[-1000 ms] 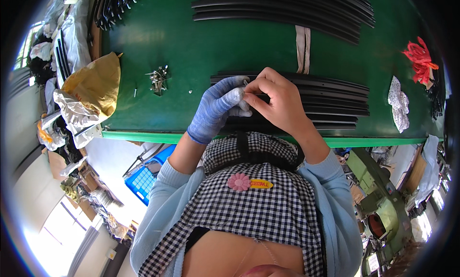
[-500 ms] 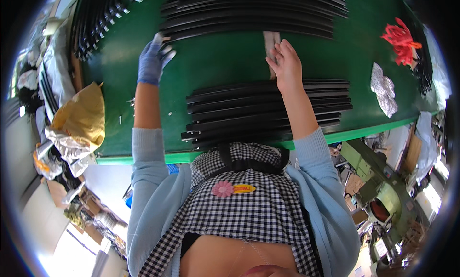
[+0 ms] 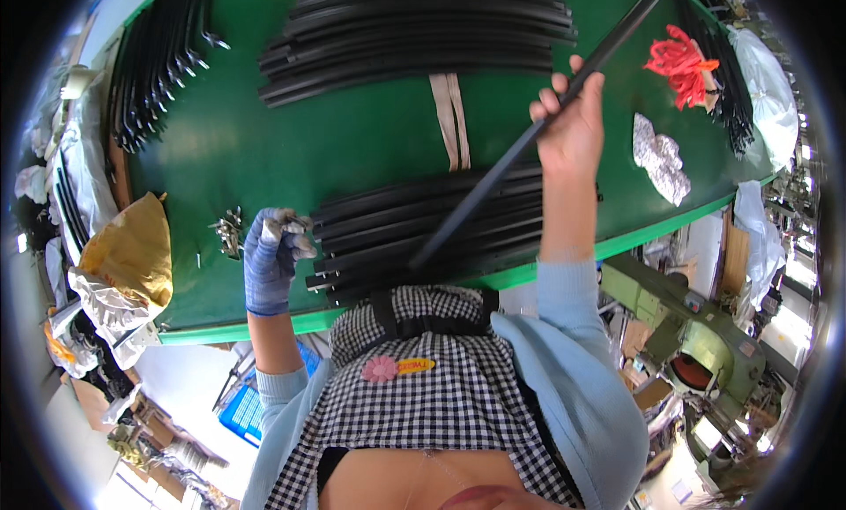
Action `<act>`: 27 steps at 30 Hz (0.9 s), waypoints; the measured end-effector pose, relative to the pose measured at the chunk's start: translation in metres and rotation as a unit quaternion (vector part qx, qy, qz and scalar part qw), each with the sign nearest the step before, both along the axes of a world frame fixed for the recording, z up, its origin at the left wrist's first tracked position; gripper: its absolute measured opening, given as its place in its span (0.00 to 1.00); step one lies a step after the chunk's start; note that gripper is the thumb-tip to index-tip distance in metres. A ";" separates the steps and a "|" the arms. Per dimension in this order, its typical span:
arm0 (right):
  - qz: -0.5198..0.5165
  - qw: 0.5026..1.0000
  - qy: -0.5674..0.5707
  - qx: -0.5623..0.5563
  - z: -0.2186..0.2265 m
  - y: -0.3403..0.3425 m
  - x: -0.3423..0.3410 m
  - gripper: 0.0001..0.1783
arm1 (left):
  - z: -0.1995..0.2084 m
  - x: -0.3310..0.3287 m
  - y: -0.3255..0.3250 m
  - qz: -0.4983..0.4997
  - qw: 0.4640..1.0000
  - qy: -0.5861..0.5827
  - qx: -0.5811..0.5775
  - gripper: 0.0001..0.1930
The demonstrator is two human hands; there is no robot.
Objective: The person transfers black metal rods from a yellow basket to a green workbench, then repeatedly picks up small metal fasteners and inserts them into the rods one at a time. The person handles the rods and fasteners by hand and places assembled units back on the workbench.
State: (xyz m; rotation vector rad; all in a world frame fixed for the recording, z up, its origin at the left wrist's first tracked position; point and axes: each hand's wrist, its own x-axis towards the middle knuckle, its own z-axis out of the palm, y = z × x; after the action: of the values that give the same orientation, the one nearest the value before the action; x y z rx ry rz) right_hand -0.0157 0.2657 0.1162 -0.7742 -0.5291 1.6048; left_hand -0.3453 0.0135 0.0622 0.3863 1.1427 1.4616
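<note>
One long black strip [image 3: 529,140] is gripped near its upper part by the bare right hand [image 3: 571,122] and is held slanted above the green table [image 3: 352,148]. Its lower end is seen over the near stack of black strips [image 3: 423,228], below that hand. Small metal clips [image 3: 284,225] are pinched in the gloved left hand [image 3: 270,261]. More loose clips [image 3: 229,231] lie just left of it. A far stack of strips [image 3: 414,34] lies above both hands.

Green worktable [image 3: 264,157] — green machine [image 3: 696,334] right, blue crate [image 3: 251,413] below
</note>
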 end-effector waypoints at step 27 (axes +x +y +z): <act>0.442 0.761 -0.418 0.224 0.023 -0.157 0.022 0.24 | 0.125 0.031 -0.005 -0.045 0.921 0.223 0.317 0.20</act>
State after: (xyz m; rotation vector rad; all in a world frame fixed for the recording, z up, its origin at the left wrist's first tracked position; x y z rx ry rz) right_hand 0.0060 0.1087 0.1388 -0.8975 -2.1117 1.7465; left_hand -0.3147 0.0084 0.1874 1.2599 0.9483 1.6885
